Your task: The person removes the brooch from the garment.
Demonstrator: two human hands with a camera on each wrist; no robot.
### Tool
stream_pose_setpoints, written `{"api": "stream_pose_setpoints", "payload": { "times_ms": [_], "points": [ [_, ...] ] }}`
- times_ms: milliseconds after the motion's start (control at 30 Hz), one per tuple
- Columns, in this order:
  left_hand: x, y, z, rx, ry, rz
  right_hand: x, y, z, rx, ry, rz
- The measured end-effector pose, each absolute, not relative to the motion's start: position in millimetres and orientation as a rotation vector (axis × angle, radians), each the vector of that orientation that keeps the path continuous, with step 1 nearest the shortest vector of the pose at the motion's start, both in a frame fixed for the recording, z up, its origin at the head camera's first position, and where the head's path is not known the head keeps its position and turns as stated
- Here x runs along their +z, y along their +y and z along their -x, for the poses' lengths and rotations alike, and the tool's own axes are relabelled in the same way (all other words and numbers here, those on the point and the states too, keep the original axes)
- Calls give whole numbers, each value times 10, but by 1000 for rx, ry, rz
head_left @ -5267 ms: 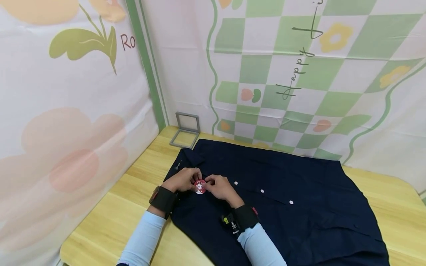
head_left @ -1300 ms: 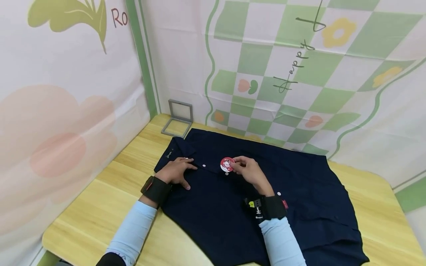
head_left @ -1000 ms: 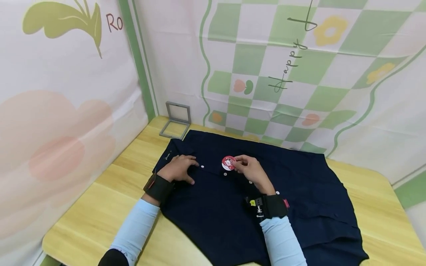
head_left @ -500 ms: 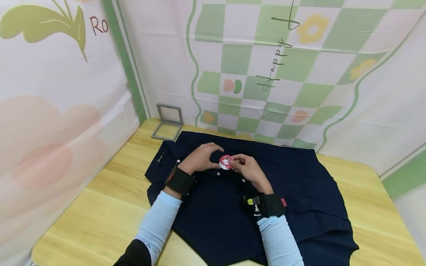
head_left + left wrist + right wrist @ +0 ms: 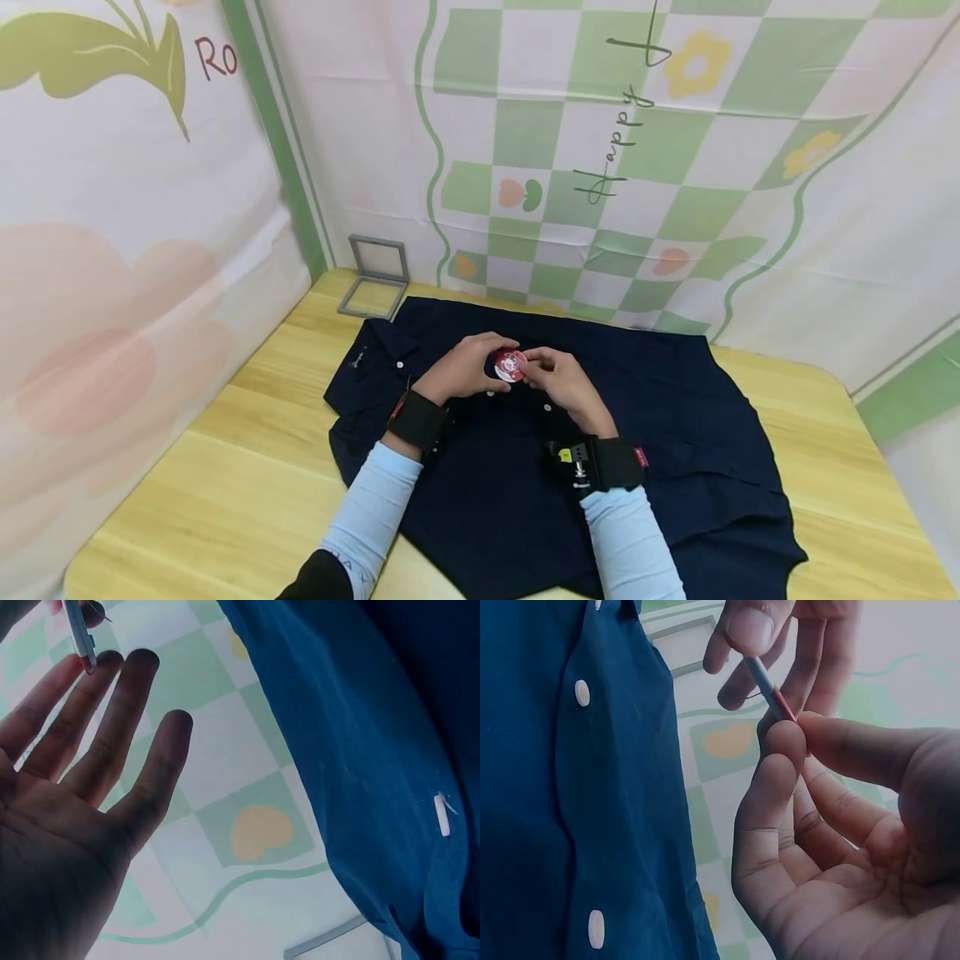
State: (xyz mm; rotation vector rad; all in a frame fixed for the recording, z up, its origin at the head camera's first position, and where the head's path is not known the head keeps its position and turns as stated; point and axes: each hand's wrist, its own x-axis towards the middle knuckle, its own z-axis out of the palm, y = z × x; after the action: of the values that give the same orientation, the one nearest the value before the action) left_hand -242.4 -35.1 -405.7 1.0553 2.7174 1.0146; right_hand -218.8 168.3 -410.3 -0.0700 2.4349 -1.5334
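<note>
A round red-and-white pin badge [image 5: 510, 365] with a cartoon print is held between both hands, above a dark navy shirt [image 5: 495, 492] spread out. My right hand [image 5: 564, 385] pinches its right edge between thumb and fingertips. My left hand [image 5: 467, 367] spans it from the left, thumb at the lower edge and index finger at the upper. Seen edge-on in the right wrist view, the badge [image 5: 771, 688] has a thin wire pin at its back, apart from the cloth. In the left wrist view, the other left fingers [image 5: 161, 761] extend fairly straight.
White buttons run along the shirt placket, one button [image 5: 596, 928] showing near the right wrist camera. A hinged grey frame [image 5: 375, 275] stands at the table's back left corner. Patterned cloth walls [image 5: 525, 133] border the wooden table [image 5: 210, 467] at the back and left.
Five seconds ago both hands held the badge near the collar. The right hand carried it rightward while the left rested on the shirt; the left has since come over to grip the badge too.
</note>
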Motion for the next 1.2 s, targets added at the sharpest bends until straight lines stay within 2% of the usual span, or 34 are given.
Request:
{"api": "stream_pose_setpoints", "payload": {
  "times_ms": [400, 833, 1200],
  "points": [
    [-4077, -363, 2435, 1071, 2717, -1125, -4099, 1702, 2165, -1563, 2409, 109],
    [-4069, -415, 2475, 1180, 2792, -1014, -4022, 1759, 2163, -1636, 2446, 243],
    [-4066, -419, 2489, 1250, 2748, -1045, -4004, 1776, 2153, -1626, 2452, 318]
  ]
}}
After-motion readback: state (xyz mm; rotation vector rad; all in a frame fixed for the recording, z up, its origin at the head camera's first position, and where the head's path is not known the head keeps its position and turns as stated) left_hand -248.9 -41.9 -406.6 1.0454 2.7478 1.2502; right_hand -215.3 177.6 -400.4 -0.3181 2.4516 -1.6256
